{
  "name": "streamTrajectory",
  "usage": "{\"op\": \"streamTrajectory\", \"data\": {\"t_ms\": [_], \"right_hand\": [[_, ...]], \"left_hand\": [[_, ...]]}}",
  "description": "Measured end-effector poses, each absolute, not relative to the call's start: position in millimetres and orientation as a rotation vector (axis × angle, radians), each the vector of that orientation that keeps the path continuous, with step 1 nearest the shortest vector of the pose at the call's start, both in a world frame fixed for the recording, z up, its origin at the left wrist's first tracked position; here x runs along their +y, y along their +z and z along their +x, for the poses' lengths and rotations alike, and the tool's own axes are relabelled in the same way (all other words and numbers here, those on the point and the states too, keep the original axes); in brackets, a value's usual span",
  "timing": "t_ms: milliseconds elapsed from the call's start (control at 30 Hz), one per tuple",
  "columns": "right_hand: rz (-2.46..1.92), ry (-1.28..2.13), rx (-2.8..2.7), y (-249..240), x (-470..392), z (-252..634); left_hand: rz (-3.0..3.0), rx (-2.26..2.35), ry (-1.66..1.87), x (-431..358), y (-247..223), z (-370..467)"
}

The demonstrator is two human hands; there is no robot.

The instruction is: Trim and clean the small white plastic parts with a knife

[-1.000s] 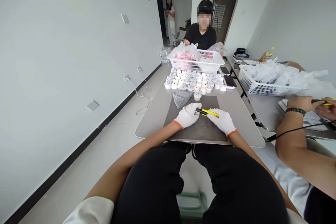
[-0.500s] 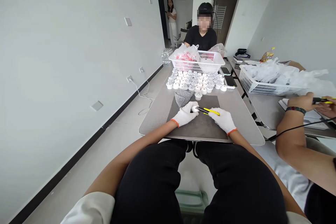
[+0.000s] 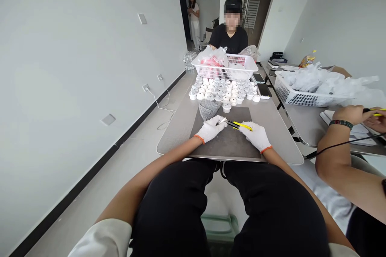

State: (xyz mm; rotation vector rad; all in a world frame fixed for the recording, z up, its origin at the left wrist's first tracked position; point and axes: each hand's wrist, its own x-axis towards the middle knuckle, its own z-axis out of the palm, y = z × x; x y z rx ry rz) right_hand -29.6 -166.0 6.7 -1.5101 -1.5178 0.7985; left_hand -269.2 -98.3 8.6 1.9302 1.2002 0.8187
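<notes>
My left hand (image 3: 210, 129), in a white knit glove with an orange cuff, is closed around a small white plastic part (image 3: 223, 120), which the fingers mostly cover. My right hand (image 3: 256, 134), gloved alike, grips a slim yellow-and-black tool that looks like a utility knife (image 3: 242, 125). Its dark front end points left and meets the white part. Both hands are above a dark mat (image 3: 229, 144) at the table's near edge. Just beyond them lie a grey cloth (image 3: 208, 109) and a single white round cap-like part (image 3: 226, 108).
Several rows of white round parts (image 3: 223, 90) stand farther back, before a white basket (image 3: 224, 73) with plastic bags. Phones (image 3: 264, 90) lie on the right. A second basket (image 3: 313, 98) is on the neighbouring table, beside a co-worker's arm (image 3: 337, 148). Another person (image 3: 229, 36) sits opposite.
The white part has turned in my left fingers and shows a narrower side. My right hand keeps the tool against it. The whole view has shifted slightly.
</notes>
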Motion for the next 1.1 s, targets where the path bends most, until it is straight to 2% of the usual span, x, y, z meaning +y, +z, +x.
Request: {"op": "streamTrajectory", "data": {"t_ms": [167,767,867,1000,1033,1100], "right_hand": [[-1.606,0.731,-1.453,2,-164,-32],[-1.527,0.909,-1.609,19,-180,-44],[-1.496,0.984,-1.627,43,-179,24],[-1.120,1.128,-1.802,80,-147,234],[-0.987,1.028,-1.752,84,-138,279],[-0.939,1.022,-1.740,90,-128,328]], "left_hand": [[1.872,1.027,0.806,-101,15,-270],[1.922,1.123,0.757,-94,5,-276],[1.960,1.076,0.756,-91,1,-276],[1.987,0.947,0.883,-85,-10,-275],[1.980,0.922,0.912,-83,-13,-275],[1.961,0.889,0.950,-81,-17,-274]]}}
